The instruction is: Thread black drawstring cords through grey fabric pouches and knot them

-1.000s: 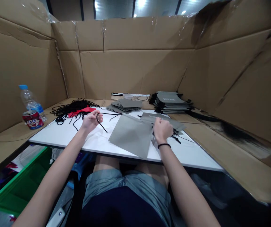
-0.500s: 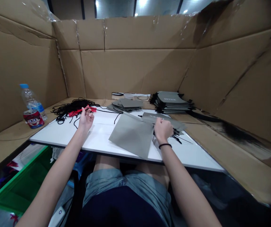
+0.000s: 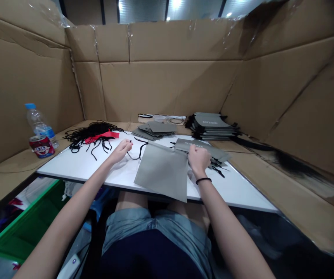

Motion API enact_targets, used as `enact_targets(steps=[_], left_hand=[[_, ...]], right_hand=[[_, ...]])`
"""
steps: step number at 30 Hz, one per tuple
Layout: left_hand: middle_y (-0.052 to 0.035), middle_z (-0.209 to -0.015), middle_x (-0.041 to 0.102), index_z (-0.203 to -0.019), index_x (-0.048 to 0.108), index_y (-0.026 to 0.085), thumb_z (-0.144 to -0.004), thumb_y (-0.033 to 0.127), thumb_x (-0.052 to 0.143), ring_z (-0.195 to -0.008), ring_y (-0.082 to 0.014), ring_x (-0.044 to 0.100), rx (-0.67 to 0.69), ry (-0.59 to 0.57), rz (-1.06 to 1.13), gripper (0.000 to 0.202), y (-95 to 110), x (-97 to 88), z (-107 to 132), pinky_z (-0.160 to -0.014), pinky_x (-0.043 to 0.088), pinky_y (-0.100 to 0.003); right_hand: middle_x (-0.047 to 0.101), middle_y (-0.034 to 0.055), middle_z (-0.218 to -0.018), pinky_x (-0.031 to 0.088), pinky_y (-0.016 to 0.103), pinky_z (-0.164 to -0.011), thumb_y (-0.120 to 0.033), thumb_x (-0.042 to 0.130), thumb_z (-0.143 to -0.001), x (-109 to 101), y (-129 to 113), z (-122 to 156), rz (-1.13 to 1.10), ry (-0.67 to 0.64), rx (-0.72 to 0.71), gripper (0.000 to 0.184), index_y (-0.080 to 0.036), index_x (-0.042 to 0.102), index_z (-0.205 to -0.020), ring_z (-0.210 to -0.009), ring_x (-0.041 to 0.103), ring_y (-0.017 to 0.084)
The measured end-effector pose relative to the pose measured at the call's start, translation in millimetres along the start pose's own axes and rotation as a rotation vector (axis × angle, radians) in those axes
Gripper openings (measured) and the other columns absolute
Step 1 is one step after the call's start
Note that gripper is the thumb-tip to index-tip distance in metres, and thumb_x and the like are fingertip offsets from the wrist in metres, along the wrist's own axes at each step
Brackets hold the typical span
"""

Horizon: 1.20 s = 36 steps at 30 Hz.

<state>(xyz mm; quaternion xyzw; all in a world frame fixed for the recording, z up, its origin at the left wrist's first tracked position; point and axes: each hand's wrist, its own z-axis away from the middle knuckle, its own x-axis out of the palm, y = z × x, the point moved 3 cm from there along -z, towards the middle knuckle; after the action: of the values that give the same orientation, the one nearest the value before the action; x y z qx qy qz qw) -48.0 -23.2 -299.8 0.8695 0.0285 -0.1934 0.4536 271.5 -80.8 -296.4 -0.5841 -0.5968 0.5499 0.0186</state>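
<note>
My left hand (image 3: 122, 150) is closed in a pinch on a black cord (image 3: 140, 152), left of a flat grey drawstring pouch (image 3: 162, 168). The cord curves in a slack loop from these fingers to the pouch's upper left corner. My right hand (image 3: 199, 158) makes a fist at the pouch's upper right corner and grips it there; the fingertips are hidden. The pouch slants down over the table's front edge. Under and behind my right hand lie printed grey pouches (image 3: 204, 146) with black cord ends.
A tangle of black cords (image 3: 92, 131) lies on red material (image 3: 104, 136) at the left. Grey pieces (image 3: 154, 129) and a stack of printed pouches (image 3: 211, 126) stand at the back. A bottle (image 3: 40, 126) and a can (image 3: 41, 146) are far left. Cardboard walls (image 3: 167, 85) surround the white table (image 3: 79, 166).
My left hand has moved right toward the pouch, and its fingers have closed. The cord, taut before, now hangs slack. The pouch's lower edge has dropped slightly; my right hand has barely moved.
</note>
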Motion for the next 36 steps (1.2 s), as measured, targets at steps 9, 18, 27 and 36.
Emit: enact_targets(steps=[9,18,27,36], left_hand=[[-0.0051,-0.08,0.061,-0.078,0.061,0.018,-0.088,0.054,0.044,-0.08,-0.0185,0.054,-0.032,-0.225,0.079,0.041,-2.5,8.9,3.6,-0.081,0.041,-0.03],[-0.0046,-0.079,0.061,-0.082,0.064,0.017,-0.087,0.049,0.05,-0.078,-0.0178,0.056,-0.08,-0.223,0.096,0.035,-5.6,9.7,5.6,-0.077,0.043,-0.028],[-0.0041,-0.074,0.06,-0.08,0.063,0.016,-0.083,0.047,0.057,-0.07,-0.0156,0.057,-0.125,-0.192,0.128,0.032,-7.4,10.3,5.1,-0.068,0.045,-0.028],[-0.0032,-0.091,0.061,-0.087,0.052,0.018,-0.081,0.048,0.061,-0.072,-0.0125,0.06,-0.252,-0.346,0.312,0.032,7.4,15.7,13.0,-0.071,0.049,-0.028]], right_hand=[[0.055,0.0087,-0.056,0.021,0.028,-0.053,-0.036,0.037,-0.082,4.5,-1.1,1.4,0.003,-0.04,-0.055,0.044,-0.014,0.065,-0.057,-0.055,0.04,0.016],[0.053,0.0082,-0.055,0.021,0.028,-0.053,-0.035,0.036,-0.081,3.7,-3.6,3.0,0.006,-0.064,-0.072,0.042,-0.014,0.061,-0.054,-0.055,0.039,0.015],[0.056,0.0095,-0.056,0.021,0.028,-0.053,-0.035,0.037,-0.082,4.3,-5.4,5.0,0.035,-0.086,-0.103,0.044,-0.014,0.063,-0.054,-0.055,0.041,0.015],[0.058,0.0099,-0.058,0.022,0.027,-0.054,-0.036,0.036,-0.082,7.1,-4.5,4.5,0.064,-0.108,-0.114,0.044,-0.015,0.065,-0.056,-0.057,0.043,0.016]])
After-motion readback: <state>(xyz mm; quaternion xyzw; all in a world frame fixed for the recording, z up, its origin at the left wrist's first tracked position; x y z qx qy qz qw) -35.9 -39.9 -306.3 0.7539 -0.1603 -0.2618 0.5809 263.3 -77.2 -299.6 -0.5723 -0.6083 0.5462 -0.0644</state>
